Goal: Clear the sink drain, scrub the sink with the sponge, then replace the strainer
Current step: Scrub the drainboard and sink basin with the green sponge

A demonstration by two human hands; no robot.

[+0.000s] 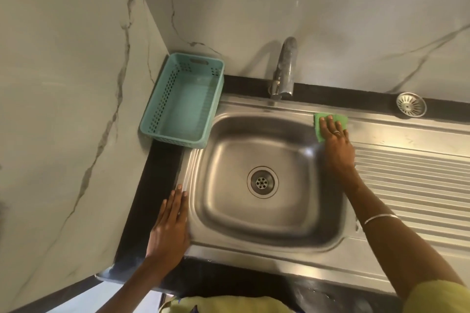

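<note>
A green sponge (pixel 321 126) lies pressed under the flat fingers of the right hand (pixel 335 138) on the far right rim of the steel sink (pixel 269 213) (drain (pixel 262 182) uncovered), the strainer (pixel 411 104) resting on the far counter ledge, the left hand (pixel 170 223) flat on the near left rim.

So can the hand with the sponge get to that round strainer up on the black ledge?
Probably yes. The right hand presses the sponge on the sink rim, and the strainer sits a little farther right on the ledge with nothing between them. It would have to let the sponge go first.

Head view – steeply down, close over the sink (pixel 267 241) – facing the wall (pixel 330 7)
</note>
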